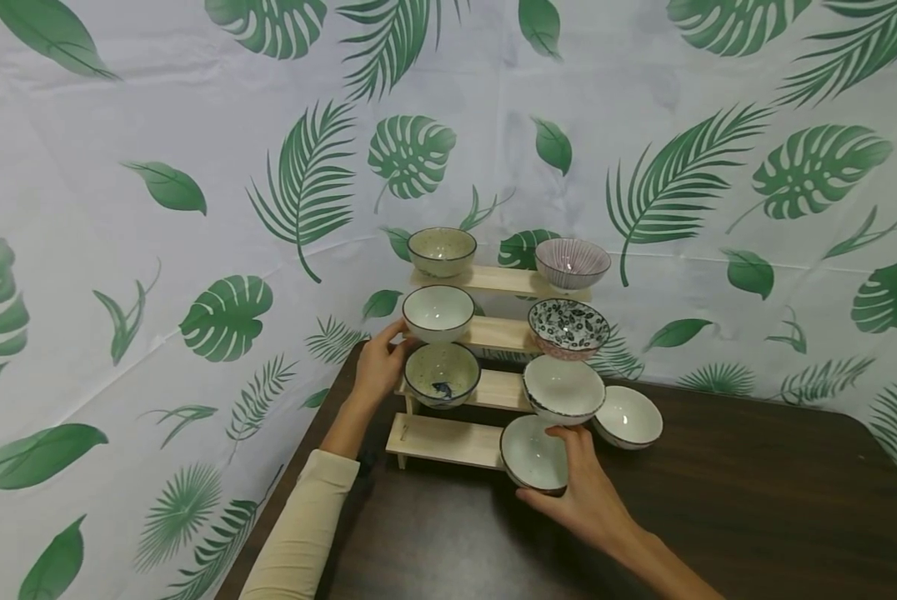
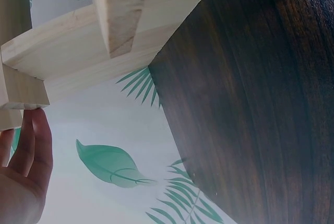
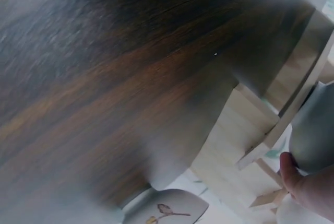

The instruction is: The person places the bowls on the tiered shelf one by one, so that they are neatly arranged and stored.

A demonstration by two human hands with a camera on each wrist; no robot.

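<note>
In the head view my right hand (image 1: 587, 492) holds a dark-rimmed white bowl (image 1: 531, 450) at the right end of the lowest shelf, fingers over its near rim and thumb low on its side. The right wrist view shows the thumb against the bowl's grey-looking outside (image 3: 315, 135). My left hand (image 1: 377, 367) grips the left end of an upper shelf of the tiered wooden stand (image 1: 448, 440), beside a white bowl (image 1: 438, 310). In the left wrist view its fingertips (image 2: 37, 117) touch the wood from below.
Green speckled bowls (image 1: 443, 375), a purple striped bowl (image 1: 572, 262), a black floral bowl (image 1: 568, 325) and another white bowl (image 1: 563, 387) stand on the shelves. One white bowl (image 1: 628, 417) sits on the dark table (image 1: 756, 467) right of the stand. A leaf-print cloth (image 1: 493, 125) hangs behind.
</note>
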